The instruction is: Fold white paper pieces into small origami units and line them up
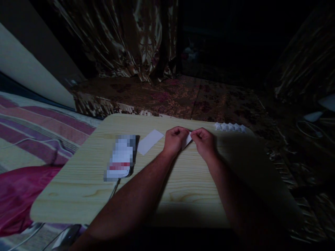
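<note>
Between my two hands is a small piece of white paper [186, 141], its lower part showing as a pointed shape. The fingers of my left hand [175, 140] are closed on its left side. At its upper right edge, my right hand [204, 141] pinches it. A white rectangular sheet of paper [150, 142] lies flat on the table, left of my left hand. Beyond my right hand, several small white folded paper pieces [230, 127] sit in a row near the far right edge. My fingers hide part of the held paper.
The light wooden table [86, 181] has rounded corners. A phone [121, 157] with a blurred, lit screen lies on its left side, a cable [114, 188] running from its near end. A striped bed cover [31, 129] and pink cloth [28, 195] are at left; a patterned curtain [146, 38] hangs behind.
</note>
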